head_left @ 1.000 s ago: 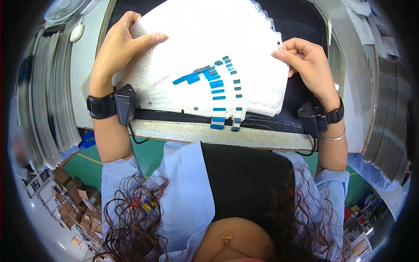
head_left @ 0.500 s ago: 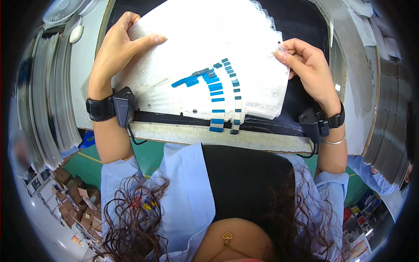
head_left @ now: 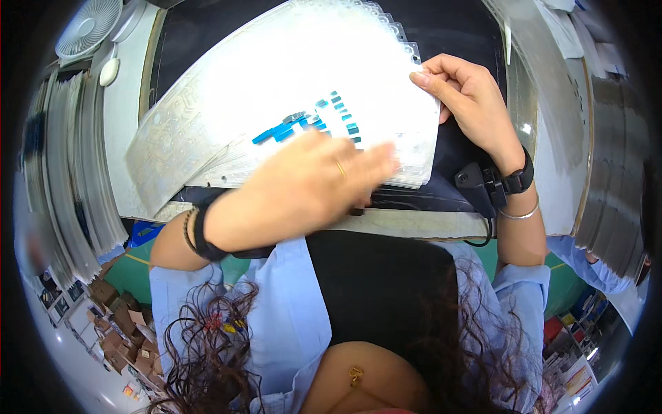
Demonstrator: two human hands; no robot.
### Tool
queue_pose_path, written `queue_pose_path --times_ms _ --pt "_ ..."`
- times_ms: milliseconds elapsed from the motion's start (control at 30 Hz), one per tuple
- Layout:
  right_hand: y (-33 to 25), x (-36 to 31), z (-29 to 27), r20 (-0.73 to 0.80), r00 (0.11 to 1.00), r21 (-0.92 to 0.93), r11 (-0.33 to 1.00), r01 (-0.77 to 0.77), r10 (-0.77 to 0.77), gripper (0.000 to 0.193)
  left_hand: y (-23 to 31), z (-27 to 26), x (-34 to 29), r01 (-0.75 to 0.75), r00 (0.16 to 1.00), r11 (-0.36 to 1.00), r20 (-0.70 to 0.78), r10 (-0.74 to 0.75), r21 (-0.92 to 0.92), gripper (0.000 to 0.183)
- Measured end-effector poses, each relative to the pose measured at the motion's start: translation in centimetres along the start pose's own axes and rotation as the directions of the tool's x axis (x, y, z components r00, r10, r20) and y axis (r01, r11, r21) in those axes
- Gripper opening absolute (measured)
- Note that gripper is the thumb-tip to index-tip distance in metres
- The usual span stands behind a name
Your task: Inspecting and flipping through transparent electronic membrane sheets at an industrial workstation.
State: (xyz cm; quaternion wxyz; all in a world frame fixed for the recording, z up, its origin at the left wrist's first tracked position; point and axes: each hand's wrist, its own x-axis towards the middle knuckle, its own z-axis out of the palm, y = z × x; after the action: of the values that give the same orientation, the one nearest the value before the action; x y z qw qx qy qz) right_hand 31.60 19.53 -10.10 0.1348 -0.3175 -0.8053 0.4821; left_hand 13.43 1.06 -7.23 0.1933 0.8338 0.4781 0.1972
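A fanned stack of clear plastic sheets (head_left: pixel 276 83), glaring white in its middle, lies over the dark tabletop. Blue tabs (head_left: pixel 276 131) run in a line near the front of the fan, and a second row of small teal tabs (head_left: pixel 352 129) curves beside them. My right hand (head_left: pixel 469 96) pinches the sheets' right edge between thumb and fingers. Across the fan's front edge reaches my left hand (head_left: pixel 303 179), back upward, covering the lower tabs. Motion blurs its fingers, which point right; whether they hold anything cannot be made out.
Stacks of upright sheets stand at the left (head_left: pixel 69 165) and right (head_left: pixel 614 186). A small white fan (head_left: pixel 88 29) and a white mouse-shaped thing (head_left: pixel 109 71) sit at the far left. The table's pale front edge (head_left: pixel 427 222) runs close to my body.
My left hand has let go of the sheets' upper left and swung down and right over the tabs. The stack's left side lies spread wider. My right hand keeps its pinch, shifted slightly left.
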Motion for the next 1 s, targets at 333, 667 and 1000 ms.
queue_pose_path --times_ms 333,667,1000 --pt "0.2 -0.2 0.0 -0.017 1.0 0.018 1.0 -0.004 0.005 0.03 0.1 1.8 0.1 -0.29 0.92 0.914 0.182 0.348 -0.284 0.039" --pt "0.5 -0.5 -1.1 0.114 0.993 0.274 0.96 -0.055 0.025 0.039 -1.6 -1.8 -1.1 -0.043 0.818 0.88 -0.523 -0.24 -0.472 0.015" --pt "-0.2 1.2 1.9 -0.232 0.966 0.0 0.993 0.119 -0.116 0.024 -2.2 -0.1 0.5 0.293 0.953 0.956 -0.084 -0.292 0.003 0.055"
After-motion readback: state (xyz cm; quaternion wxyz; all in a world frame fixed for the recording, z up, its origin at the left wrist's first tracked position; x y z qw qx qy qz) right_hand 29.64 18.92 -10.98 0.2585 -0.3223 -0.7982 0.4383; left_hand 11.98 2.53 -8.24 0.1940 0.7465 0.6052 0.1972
